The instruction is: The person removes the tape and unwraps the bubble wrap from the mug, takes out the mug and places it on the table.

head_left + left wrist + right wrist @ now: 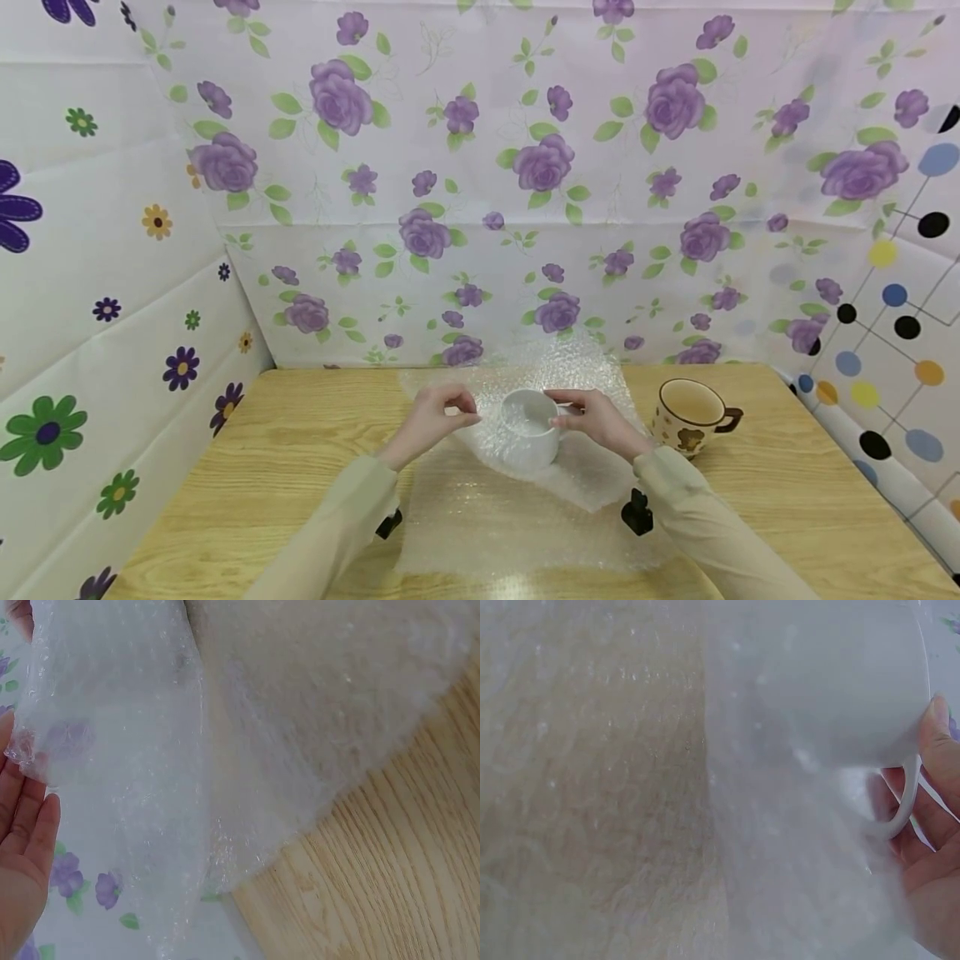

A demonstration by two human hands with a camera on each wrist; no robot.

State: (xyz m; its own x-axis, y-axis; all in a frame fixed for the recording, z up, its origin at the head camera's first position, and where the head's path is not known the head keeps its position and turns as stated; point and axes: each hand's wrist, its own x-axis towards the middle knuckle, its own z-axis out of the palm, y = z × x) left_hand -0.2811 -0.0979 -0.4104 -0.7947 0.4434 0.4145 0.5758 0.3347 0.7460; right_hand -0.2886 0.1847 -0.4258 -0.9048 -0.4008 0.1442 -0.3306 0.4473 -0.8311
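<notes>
A white mug (529, 412) stands upright on a sheet of clear bubble wrap (472, 529), with part of the sheet lifted across its near side. My right hand (598, 421) grips the mug at its right side; the right wrist view shows the thumb on the wall and fingers around the handle (909, 796). Through the film, the mug's body looks hazy there. My left hand (438, 417), left of the mug, pinches an edge of the wrap between thumb and fingertips. Raised film (127, 750) hangs from that hand in the left wrist view.
To the right of my right hand stands a cream mug (690, 412) with a brown rim, brown handle and bear picture. The wood-grain table (315, 433) meets a flowered cloth backdrop (480, 275). Black wrist devices (638, 512) show under the sleeves.
</notes>
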